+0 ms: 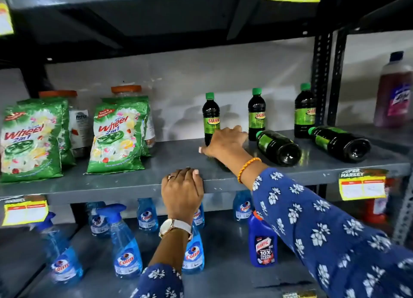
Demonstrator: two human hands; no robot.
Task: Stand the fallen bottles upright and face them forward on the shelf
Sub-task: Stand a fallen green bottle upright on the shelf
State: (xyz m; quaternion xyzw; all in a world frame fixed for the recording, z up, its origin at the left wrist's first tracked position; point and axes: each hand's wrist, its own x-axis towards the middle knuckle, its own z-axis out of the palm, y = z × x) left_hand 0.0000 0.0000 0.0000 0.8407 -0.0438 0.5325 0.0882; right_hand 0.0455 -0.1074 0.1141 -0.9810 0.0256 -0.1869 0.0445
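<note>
Three dark bottles with green caps and green labels stand upright on the grey shelf (125, 181): a left bottle (210, 114), a middle bottle (256, 114) and a right bottle (304, 111). Two more lie on their sides with their bases toward me: one fallen bottle (278, 148) near the middle and another fallen bottle (339, 143) further right. My right hand (224, 142) wraps around the bottom of the left upright bottle and hides its base. My left hand (182, 188) grips the shelf's front edge, fingers curled over it.
Green detergent packs (118, 132) and jars stand at the shelf's left. A pink-labelled bottle (394, 92) is in the adjoining bay on the right. Blue spray bottles (125, 248) and a blue toilet cleaner (262, 244) fill the lower shelf. Yellow price tags (362, 187) hang on the edges.
</note>
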